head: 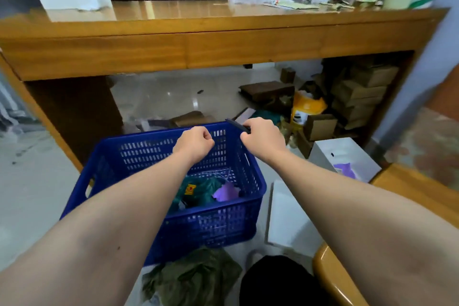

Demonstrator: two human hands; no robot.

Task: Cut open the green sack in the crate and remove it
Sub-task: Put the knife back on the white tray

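Observation:
A blue slotted plastic crate (139,154) stands on the floor in front of me. Inside it, low at the near right, lies a crumpled green sack (198,192) with a small yellow-red label, and a purple scrap (226,192) rests against it. My left hand (195,143) is closed into a fist above the crate's far side, with nothing visible in it. My right hand (263,135) hovers over the crate's far right corner, shut on a dark narrow cutter (237,125) that sticks out to the left.
A long wooden desk (198,52) spans the view beyond the crate, with cardboard boxes (360,92) stacked under its right end. A white box (340,156) and flat white boards (285,216) lie right of the crate. Olive green cloth (196,278) lies on the floor in front.

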